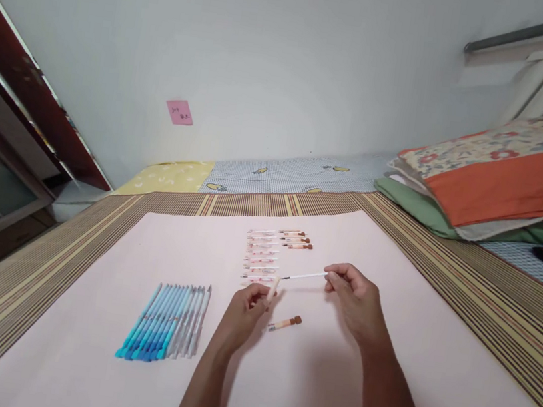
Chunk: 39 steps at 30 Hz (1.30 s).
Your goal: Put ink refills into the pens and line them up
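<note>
My left hand (pixel 250 308) is closed around a short pale pen barrel (pixel 272 289), held tilted upright above the pink sheet. Pinched in my right hand (pixel 352 299) is the end of a thin white pen refill (pixel 306 276). Its dark tip points left and lies close to the barrel's upper end; whether they touch I cannot tell. Below, between my hands, a brown-ended pen part (pixel 285 323) lies on the sheet. Just beyond my left hand is a column of white and pink pens (pixel 262 251), with several brown-ended pen pieces (pixel 298 239) at its upper right.
Blue pens (pixel 154 322) and greyish clear pens (pixel 190 323) lie side by side at left on the pink sheet (pixel 84 312). A striped mat (pixel 442 281) lies underneath. Folded bedding (pixel 503 169) is piled at right. A pink note (pixel 180 112) sticks to the wall.
</note>
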Available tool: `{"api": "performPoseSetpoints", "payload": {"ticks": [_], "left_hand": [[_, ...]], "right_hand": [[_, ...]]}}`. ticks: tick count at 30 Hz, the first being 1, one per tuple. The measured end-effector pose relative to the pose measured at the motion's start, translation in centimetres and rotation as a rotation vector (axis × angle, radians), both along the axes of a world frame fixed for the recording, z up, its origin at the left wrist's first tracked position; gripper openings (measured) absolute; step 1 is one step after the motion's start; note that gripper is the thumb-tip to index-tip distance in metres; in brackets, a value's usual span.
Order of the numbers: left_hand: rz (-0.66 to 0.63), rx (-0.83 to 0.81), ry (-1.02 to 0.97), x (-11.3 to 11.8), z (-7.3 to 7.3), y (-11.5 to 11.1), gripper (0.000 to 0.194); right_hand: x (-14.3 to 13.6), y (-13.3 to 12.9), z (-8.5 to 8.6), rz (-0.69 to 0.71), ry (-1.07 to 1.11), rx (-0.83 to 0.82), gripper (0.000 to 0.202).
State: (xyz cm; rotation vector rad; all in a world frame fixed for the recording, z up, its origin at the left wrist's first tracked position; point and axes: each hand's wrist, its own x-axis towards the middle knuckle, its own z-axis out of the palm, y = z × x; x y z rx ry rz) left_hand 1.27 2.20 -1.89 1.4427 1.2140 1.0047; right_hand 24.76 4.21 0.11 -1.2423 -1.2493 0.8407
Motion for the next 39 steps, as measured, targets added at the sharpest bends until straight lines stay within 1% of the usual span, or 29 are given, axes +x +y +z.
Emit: {"api": "performPoseSetpoints", "payload": {"ticks": [3, 7, 12, 19, 22, 26, 31, 33, 36, 39], "left_hand": [[0.01, 0.009, 0.041, 0.0, 0.1, -0.1, 0.022], [0.01, 0.028, 0.101, 0.0, 0.1, -0.2, 0.02], [0.018, 0.054, 0.163, -0.1, -0.2, -0.1, 0.02], [0.039, 0.089, 0.239, 0.1, -0.1, -0.4, 0.018], [-0.022, 0.076, 0.188, 0.0, 0.3, -0.6, 0.015], [-0.15, 0.012, 0.067, -0.3, 0.6, -0.7, 0.024], [-0.251, -0.09, -0.129, 0.1, 1.5, -1.0, 0.032], [-0.257, -0.141, -0.2, 0.4, 2.1, -1.2, 0.033], [-0.245, -0.18, -0.234, 0.6, 2.9, -1.4, 0.032], [-0.252, -0.194, -0.223, 0.5, 3.0, -1.5, 0.03]], "right_hand": [[0.0, -0.1, 0.1, -0.024, -0.018, 0.002, 0.026], [-0.1, -0.3, 0.5, -0.007, -0.081, -0.022, 0.024], [-0.2, -0.6, 1.2, 0.017, -0.148, 0.002, 0.022], [-0.4, -1.1, 1.9, 0.105, -0.221, 0.038, 0.021], [-0.5, -1.1, 2.0, 0.101, -0.187, 0.039, 0.024], [-0.5, -0.9, 1.8, 0.083, -0.091, 0.037, 0.028], [-0.7, -0.9, 1.8, 0.079, -0.02, 0.042, 0.025], [-0.9, -1.0, 2.0, 0.051, -0.016, 0.064, 0.024], [-1.1, -1.1, 2.1, 0.029, -0.012, 0.079, 0.025], [-1.1, -1.0, 2.0, 0.046, -0.008, 0.074, 0.027]]}}
